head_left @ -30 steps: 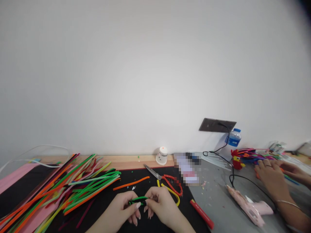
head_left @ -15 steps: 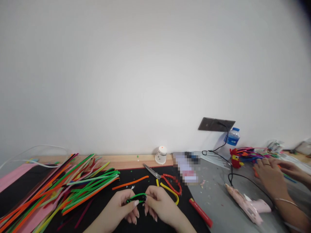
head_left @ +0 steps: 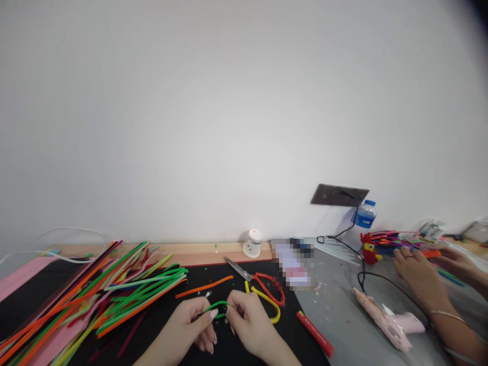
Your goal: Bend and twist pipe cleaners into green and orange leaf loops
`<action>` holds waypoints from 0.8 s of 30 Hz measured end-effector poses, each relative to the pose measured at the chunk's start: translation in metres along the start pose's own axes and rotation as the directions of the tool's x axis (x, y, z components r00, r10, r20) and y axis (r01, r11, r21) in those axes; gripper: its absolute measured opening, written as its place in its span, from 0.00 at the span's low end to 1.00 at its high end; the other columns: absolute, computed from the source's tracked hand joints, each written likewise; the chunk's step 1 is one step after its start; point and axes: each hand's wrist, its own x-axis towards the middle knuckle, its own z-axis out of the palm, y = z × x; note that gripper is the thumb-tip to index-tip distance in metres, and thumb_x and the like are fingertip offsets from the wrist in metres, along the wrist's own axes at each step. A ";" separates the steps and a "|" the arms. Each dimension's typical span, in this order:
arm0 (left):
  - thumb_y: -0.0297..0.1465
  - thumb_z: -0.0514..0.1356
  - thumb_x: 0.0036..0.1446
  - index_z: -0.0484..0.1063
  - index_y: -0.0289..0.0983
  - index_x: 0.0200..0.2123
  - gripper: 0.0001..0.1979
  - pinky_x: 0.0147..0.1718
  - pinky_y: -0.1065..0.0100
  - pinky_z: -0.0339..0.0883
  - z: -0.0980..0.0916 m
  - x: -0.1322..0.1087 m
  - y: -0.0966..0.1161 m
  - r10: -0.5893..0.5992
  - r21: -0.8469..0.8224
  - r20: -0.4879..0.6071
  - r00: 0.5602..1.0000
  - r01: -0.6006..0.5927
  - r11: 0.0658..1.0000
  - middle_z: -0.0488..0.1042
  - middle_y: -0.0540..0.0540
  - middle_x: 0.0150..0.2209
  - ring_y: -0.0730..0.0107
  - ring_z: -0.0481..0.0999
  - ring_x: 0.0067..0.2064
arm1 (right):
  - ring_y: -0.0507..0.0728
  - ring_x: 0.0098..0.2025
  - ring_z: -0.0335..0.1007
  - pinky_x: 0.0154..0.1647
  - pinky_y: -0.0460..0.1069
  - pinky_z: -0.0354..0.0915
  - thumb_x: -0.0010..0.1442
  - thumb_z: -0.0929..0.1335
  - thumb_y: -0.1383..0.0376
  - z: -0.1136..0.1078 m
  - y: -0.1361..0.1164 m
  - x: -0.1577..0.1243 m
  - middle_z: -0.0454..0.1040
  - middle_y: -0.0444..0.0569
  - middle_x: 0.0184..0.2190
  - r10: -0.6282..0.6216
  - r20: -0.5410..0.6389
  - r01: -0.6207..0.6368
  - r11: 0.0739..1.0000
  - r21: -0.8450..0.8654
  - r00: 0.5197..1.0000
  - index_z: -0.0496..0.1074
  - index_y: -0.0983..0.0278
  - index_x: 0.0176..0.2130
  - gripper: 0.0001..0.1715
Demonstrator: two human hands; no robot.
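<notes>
Now the left hand (head_left: pixel 189 321) and right hand (head_left: pixel 246 321) pinch a green fuzzy stick (head_left: pixel 217 304). Bent, it runs sideways between them.

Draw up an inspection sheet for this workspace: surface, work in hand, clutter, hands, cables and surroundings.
Surface: black mat in front, gray mat to the right.
Work in hand: green strip, curved, between both hands.
Clutter: pile of colored strips at left; loose orange strip, scissors and white cup beyond the hands.
Hands: left hand and right hand both pinch the strip.
Cables: black cable runs from wall socket toward pink glue gun.
Surroundings: white wall behind; another person's hands at right.
</notes>
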 end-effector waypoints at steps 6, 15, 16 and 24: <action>0.45 0.59 0.45 0.61 0.35 0.19 0.19 0.14 0.77 0.58 -0.003 0.002 0.002 -0.012 0.022 0.014 1.000 0.011 1.000 0.75 0.48 0.16 0.74 0.72 0.15 | 0.47 0.19 0.56 0.20 0.40 0.52 0.59 0.57 0.66 0.000 0.000 0.000 0.61 0.39 0.16 0.027 0.075 -0.028 0.999 0.020 0.997 0.58 0.64 0.23 0.14; 0.53 0.53 0.45 0.66 0.33 0.25 0.25 0.15 0.76 0.59 -0.006 0.004 0.003 -0.059 -0.090 -0.069 0.996 0.052 0.995 0.75 0.47 0.16 0.72 0.74 0.16 | 0.47 0.20 0.56 0.22 0.42 0.51 0.60 0.57 0.66 -0.003 -0.002 0.000 0.60 0.40 0.17 -0.070 -0.097 0.052 0.983 -0.175 0.993 0.56 0.64 0.22 0.15; 0.53 0.52 0.45 0.66 0.34 0.24 0.26 0.15 0.76 0.59 -0.007 0.006 0.000 -0.054 -0.080 -0.080 0.995 0.048 0.996 0.75 0.47 0.16 0.72 0.73 0.16 | 0.47 0.20 0.57 0.22 0.42 0.51 0.60 0.56 0.66 -0.003 -0.002 0.000 0.60 0.40 0.17 -0.064 -0.085 0.049 0.985 -0.165 0.994 0.56 0.64 0.22 0.16; 0.46 0.49 0.54 0.63 0.36 0.20 0.21 0.12 0.77 0.56 -0.009 0.004 -0.006 0.124 0.216 -0.141 0.982 -0.092 0.972 0.69 0.52 0.11 0.76 0.67 0.12 | 0.48 0.22 0.57 0.25 0.43 0.53 0.64 0.51 0.59 -0.005 -0.002 0.000 0.60 0.40 0.17 -0.017 -0.097 0.007 0.994 -0.108 0.995 0.59 0.64 0.24 0.22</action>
